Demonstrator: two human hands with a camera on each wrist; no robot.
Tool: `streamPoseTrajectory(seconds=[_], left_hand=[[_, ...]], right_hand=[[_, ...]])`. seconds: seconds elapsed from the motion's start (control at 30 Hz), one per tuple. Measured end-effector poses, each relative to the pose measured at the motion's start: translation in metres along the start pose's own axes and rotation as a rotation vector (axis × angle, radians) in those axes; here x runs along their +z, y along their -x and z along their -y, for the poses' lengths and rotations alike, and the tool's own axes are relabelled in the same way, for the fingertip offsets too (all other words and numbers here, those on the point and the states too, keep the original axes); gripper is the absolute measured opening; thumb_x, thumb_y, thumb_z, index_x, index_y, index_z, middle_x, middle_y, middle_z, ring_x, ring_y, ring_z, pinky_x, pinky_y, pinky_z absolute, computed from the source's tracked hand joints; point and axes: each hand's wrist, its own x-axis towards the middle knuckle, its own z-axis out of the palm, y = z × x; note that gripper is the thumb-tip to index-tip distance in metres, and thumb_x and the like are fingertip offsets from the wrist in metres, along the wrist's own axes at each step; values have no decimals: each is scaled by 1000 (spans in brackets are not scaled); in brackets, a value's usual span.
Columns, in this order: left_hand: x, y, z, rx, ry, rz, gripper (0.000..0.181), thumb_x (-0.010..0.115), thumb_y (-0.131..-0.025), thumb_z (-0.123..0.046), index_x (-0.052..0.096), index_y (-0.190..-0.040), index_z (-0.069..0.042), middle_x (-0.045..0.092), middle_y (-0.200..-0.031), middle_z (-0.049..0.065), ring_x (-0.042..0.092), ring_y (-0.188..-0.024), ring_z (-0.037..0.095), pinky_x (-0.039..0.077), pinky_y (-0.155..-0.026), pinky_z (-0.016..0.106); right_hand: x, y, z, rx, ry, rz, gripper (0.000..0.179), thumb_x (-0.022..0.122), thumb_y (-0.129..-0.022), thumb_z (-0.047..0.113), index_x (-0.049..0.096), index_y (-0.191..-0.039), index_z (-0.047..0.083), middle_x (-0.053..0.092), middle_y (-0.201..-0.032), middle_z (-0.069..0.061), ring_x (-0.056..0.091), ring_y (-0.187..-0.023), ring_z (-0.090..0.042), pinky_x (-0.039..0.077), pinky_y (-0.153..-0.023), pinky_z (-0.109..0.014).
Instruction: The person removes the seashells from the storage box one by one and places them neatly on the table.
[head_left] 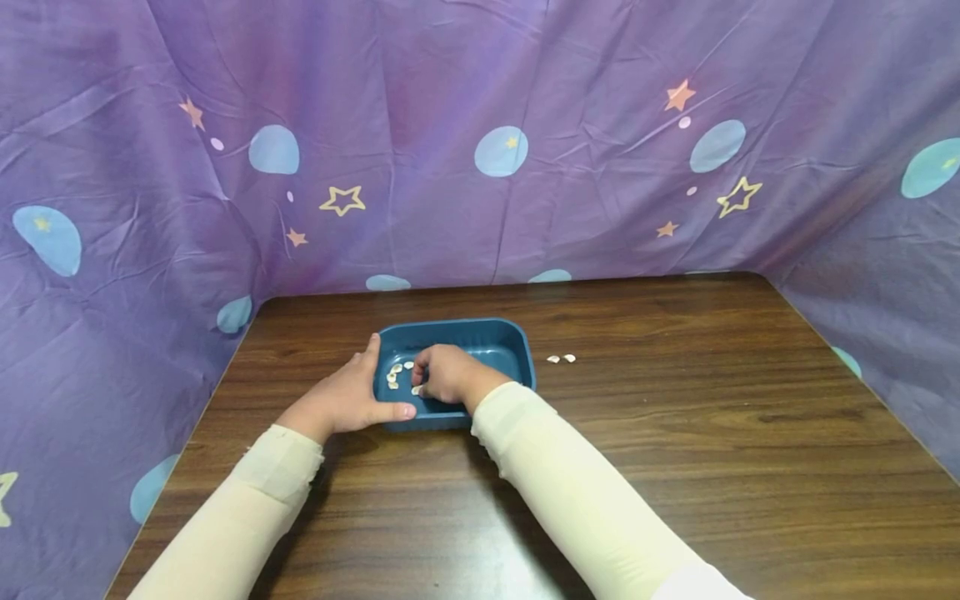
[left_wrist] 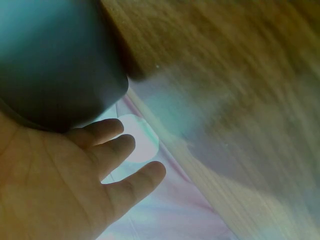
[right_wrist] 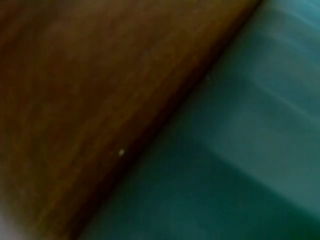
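A blue rectangular tray (head_left: pixel 519 354) stands on the wooden table. My left hand (head_left: pixel 341 398) steadies its left end, thumb along the front rim and fingers at the far left corner. In the left wrist view, the palm of that left hand (left_wrist: pixel 55 185) lies against the tray's side (left_wrist: pixel 60 65), fingers fairly straight. My right hand (head_left: pixel 450 375) reaches down inside the tray, fingers curled, with a small white shell-like piece (head_left: pixel 417 390) at its pinched fingertips. Several similar pieces (head_left: pixel 393 377) form a curved row at the tray's left end. The right wrist view misses the right hand's fingers.
Two more white shell-like pieces (head_left: pixel 562 359) lie on the table (head_left: pixel 712 417) just right of the tray. Purple cloth (head_left: pixel 420 100) with stars and blue spots hangs behind the table and along both sides.
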Motion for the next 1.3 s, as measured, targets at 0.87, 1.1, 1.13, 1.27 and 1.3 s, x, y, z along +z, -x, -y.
streamPoseTrajectory(seconds=[0.87,1.1,1.13,1.27,1.3], left_hand=[[0,0,0,-3,-5,3,142,74,-84,-74,-12,-165,3,14,-167,41,18,-156,55,28,-123,65],[-1,0,-1,-5,-13,6,141,74,-84,-74,-12,-165,4,14,-167,40,18,-156,55,27,-124,65],[0,0,-1,-6,-14,7,141,73,-84,-74,-12,-165,3,14,-167,40,18,-156,55,27,-124,65],[0,0,-1,-6,-15,7,140,73,-85,-74,-12,-165,4,15,-167,40,18,-156,54,27,-124,64],[0,1,-2,-4,-15,7,140,73,-85,-74,-11,-165,4,15,-167,40,18,-156,55,27,-124,64]], right_hand=[[-1,1,1,-3,10,-3,13,83,-92,18,70,-89,17,70,-91,1,62,-91,-17,51,-96,-35],[-2,2,1,9,-17,3,11,83,-93,18,71,-91,16,70,-94,1,62,-93,-17,51,-99,-36],[-2,2,1,7,-22,1,11,82,-93,18,72,-92,16,71,-95,1,62,-94,-17,51,-100,-37],[-4,4,2,-7,-42,-19,9,82,-93,19,73,-94,16,72,-96,2,63,-95,-16,51,-101,-36],[-6,5,3,-12,-52,-27,9,82,-93,19,73,-94,17,72,-94,2,63,-94,-16,52,-99,-36]])
